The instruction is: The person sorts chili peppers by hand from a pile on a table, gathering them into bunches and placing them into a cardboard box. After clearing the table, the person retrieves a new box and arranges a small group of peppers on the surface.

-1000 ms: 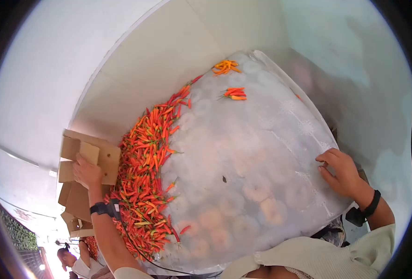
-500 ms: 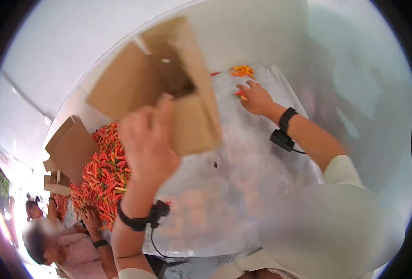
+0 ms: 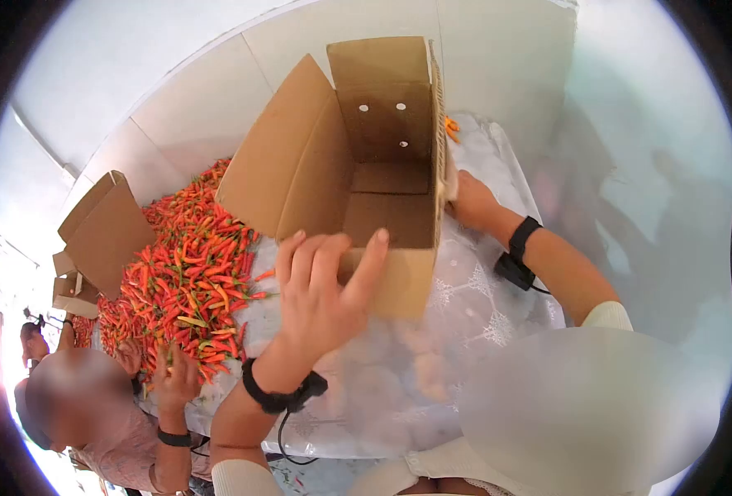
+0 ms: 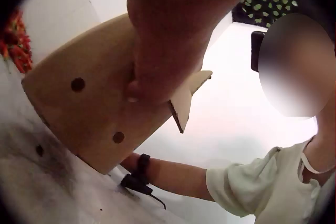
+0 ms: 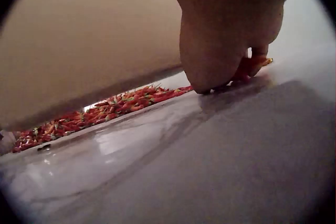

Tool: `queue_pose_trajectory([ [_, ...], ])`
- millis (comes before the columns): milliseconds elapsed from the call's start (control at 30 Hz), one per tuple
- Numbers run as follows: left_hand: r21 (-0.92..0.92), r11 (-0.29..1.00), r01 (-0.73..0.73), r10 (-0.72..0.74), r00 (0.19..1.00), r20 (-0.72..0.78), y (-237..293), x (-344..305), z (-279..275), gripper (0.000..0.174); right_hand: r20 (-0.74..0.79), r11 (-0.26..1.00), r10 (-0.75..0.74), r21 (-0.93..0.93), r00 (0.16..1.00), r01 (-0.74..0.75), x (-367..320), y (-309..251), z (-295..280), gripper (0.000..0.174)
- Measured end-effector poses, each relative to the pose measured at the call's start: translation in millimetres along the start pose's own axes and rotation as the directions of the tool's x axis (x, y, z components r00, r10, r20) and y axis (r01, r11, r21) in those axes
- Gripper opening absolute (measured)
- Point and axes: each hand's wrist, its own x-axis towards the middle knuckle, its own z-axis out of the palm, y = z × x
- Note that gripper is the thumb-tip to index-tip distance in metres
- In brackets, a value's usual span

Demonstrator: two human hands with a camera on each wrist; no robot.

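An open-topped cardboard box (image 3: 308, 165) with round holes is held tilted above the covered table, its brown inside facing me. My left hand (image 3: 320, 289) grips its near edge, fingers over the rim; in the left wrist view the thumb lies against the holed outer wall (image 4: 94, 108). Beyond the box's right side is my right hand (image 3: 475, 202), its fingers partly hidden in the head view. From the right wrist view, that hand (image 5: 226, 40) has its fingers curled down around a few red-orange chili peppers (image 5: 252, 69) at the tabletop.
A large heap of red chilies (image 3: 192, 273) spreads along the table's left side. Orange chilies (image 3: 452, 128) lie at the far end. Another cardboard box (image 3: 110, 240) stands left of the heap, and another person's hand (image 3: 174, 380) is at its near edge. A wall runs behind.
My left hand has brought the box from the far left over the table's middle. My right hand has moved from the right edge to the small chili bunch and taken hold of it.
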Motion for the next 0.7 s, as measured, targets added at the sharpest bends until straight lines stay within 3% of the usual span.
queue_pose_trajectory([
  [67, -0.052, 0.998, -0.031, 0.03, 0.999, -0.023, -6.7, 4.7, 19.7, 0.055, 0.093, 0.999, -0.036, -0.021, 0.995, 0.038, -20.6, -15.9, -6.0, 0.02],
  [233, -0.174, 0.981, -0.085, 0.073, 0.995, -0.072, -22.2, 32.6, 77.3, 0.051, 0.077, 0.996, -0.082, 0.03, 0.994, 0.08, -102.6, -59.3, -41.8, 0.019],
  [333, -0.19, 0.981, 0.022, -0.01, 0.998, 0.06, -13.4, 55.1, 92.5, 0.058, 0.11, 0.996, -0.066, 0.068, 0.992, 0.059, -144.1, -93.6, -51.4, 0.017],
  [400, -0.109, 0.989, 0.103, -0.1, 0.994, 0.035, 2.5, 57.0, 95.0, 0.063, 0.124, 0.991, -0.075, 0.118, 0.989, 0.061, -159.3, -118.3, -59.4, 0.015],
  [533, -0.051, 0.963, 0.264, -0.26, 0.963, 0.074, 41.3, 38.4, 73.0, 0.071, 0.031, 0.977, -0.077, 0.2, 0.997, 0.07, -168.1, -146.2, -49.4, 0.017],
  [633, -0.426, 0.831, 0.358, -0.323, 0.934, 0.156, 61.5, 0.2, 26.1, 0.077, 0.065, 0.965, -0.054, 0.259, 0.996, 0.035, -168.3, -162.3, -53.5, 0.019],
  [700, -0.435, 0.772, 0.464, -0.367, 0.884, 0.291, 56.5, -33.9, 2.0, 0.072, 0.073, 0.964, -0.058, 0.262, 0.996, 0.037, -167.2, -166.9, -50.1, 0.019],
])
